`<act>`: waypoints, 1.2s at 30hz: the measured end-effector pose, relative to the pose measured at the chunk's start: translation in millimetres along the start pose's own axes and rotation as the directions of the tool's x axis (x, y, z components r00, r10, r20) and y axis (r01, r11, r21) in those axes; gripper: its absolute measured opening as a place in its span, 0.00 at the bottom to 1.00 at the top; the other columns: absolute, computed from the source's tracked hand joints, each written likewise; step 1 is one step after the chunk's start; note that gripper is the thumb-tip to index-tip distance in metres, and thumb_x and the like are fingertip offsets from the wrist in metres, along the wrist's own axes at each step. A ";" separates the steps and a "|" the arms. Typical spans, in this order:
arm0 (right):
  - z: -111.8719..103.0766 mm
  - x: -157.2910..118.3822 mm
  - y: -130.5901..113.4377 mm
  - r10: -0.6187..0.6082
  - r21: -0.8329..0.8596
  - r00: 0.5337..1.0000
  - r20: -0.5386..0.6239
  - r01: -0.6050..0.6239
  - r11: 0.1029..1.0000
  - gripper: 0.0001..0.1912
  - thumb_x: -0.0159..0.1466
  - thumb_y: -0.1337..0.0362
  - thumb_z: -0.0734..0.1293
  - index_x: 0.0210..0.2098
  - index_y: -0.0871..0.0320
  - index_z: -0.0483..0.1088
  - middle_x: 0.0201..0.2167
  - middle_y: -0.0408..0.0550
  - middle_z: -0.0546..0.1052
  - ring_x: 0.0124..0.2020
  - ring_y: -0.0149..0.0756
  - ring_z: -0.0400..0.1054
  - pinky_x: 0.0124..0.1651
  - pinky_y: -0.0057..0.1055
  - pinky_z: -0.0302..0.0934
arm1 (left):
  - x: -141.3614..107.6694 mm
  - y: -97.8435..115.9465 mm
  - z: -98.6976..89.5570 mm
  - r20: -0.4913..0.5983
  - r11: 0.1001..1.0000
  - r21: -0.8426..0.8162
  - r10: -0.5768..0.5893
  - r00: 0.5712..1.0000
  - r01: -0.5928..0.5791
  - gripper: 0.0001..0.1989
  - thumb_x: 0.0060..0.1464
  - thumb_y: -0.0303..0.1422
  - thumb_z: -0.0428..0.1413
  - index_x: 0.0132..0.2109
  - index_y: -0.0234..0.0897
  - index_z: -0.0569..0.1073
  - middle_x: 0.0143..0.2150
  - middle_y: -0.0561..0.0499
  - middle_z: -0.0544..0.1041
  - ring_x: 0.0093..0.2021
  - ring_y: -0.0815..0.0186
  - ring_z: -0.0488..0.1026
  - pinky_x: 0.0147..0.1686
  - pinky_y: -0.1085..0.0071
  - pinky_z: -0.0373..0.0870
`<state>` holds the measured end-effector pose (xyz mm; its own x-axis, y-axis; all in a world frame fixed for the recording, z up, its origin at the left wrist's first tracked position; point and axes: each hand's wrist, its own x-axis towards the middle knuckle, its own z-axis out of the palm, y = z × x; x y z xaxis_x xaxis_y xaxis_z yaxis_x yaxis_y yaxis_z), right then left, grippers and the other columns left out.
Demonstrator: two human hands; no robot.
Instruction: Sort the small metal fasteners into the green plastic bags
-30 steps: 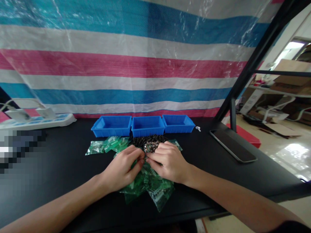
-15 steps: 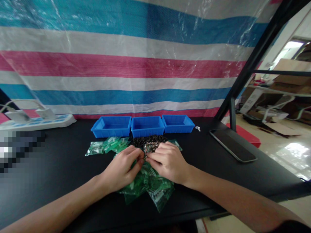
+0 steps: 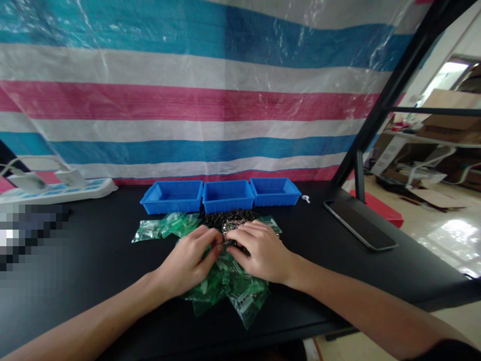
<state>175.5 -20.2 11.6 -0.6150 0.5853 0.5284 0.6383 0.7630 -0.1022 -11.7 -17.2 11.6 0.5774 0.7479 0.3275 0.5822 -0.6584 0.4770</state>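
My left hand (image 3: 193, 260) is closed in a pinch over a pile of green plastic packets (image 3: 225, 281); what its fingertips hold is too small to name. Beside it, my right hand (image 3: 263, 253) has its thumb apart from its curled fingers, with no held item visible. Small metallic parts (image 3: 233, 225) lie just behind the fingertips, partly covered by the right hand. Dark screws (image 3: 220, 218) are heaped beyond them. More green packets (image 3: 169, 225) lie to the left.
Three blue bins (image 3: 173, 198) stand in a row behind the heap. A phone (image 3: 358, 224) and a small white item (image 3: 305, 199) are on the right of the black table (image 3: 300, 313). At the back left is a white power strip (image 3: 97, 188).
My right thumb and fingers have parted slightly, and the hand has shifted a little over the metallic parts. The left hand has barely moved.
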 end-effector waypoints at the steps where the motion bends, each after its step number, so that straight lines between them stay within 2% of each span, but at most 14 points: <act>1: 0.1 0.0 0.1 -0.003 0.003 1.000 -0.002 0.003 1.000 0.07 0.60 0.65 0.62 0.38 0.58 0.66 0.31 0.45 0.73 0.34 0.34 0.66 0.38 0.30 0.54 | 0.0 0.0 0.0 0.002 1.000 -0.004 0.003 1.000 -0.003 0.06 0.56 0.28 0.44 0.33 0.36 0.64 0.30 0.50 0.67 0.33 0.66 0.66 0.33 0.71 0.63; 15: -1.5 0.9 -0.7 0.006 0.026 1.000 0.005 -0.006 1.000 0.06 0.58 0.64 0.61 0.28 0.60 0.65 0.23 0.44 0.70 0.28 0.32 0.63 0.33 0.30 0.52 | 1.3 2.6 -0.5 0.007 0.997 0.025 0.069 0.998 -0.069 0.08 0.56 0.28 0.44 0.34 0.35 0.67 0.30 0.49 0.69 0.34 0.66 0.67 0.33 0.71 0.64; 21: -3.3 1.0 -0.4 0.011 0.042 1.000 -0.004 -0.010 0.999 0.05 0.58 0.64 0.61 0.28 0.60 0.65 0.23 0.44 0.69 0.27 0.31 0.61 0.32 0.28 0.51 | -0.2 1.1 0.0 -0.020 0.998 0.014 0.059 0.998 -0.059 0.07 0.55 0.29 0.45 0.36 0.35 0.67 0.32 0.49 0.70 0.35 0.65 0.67 0.35 0.70 0.65; 36: -3.3 0.6 -0.7 -0.004 0.057 1.000 -0.011 0.005 0.998 0.05 0.58 0.63 0.62 0.32 0.59 0.65 0.24 0.43 0.70 0.27 0.31 0.62 0.33 0.29 0.52 | 0.1 2.1 -1.5 -0.050 0.998 0.031 0.063 0.997 -0.062 0.07 0.55 0.27 0.45 0.32 0.35 0.66 0.29 0.50 0.69 0.32 0.66 0.66 0.32 0.72 0.63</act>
<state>176.2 -21.3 14.8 -0.6124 0.5792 0.5381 0.6082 0.7800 -0.1475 -11.3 -18.4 13.8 0.5837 0.7079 0.3977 0.5626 -0.7057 0.4306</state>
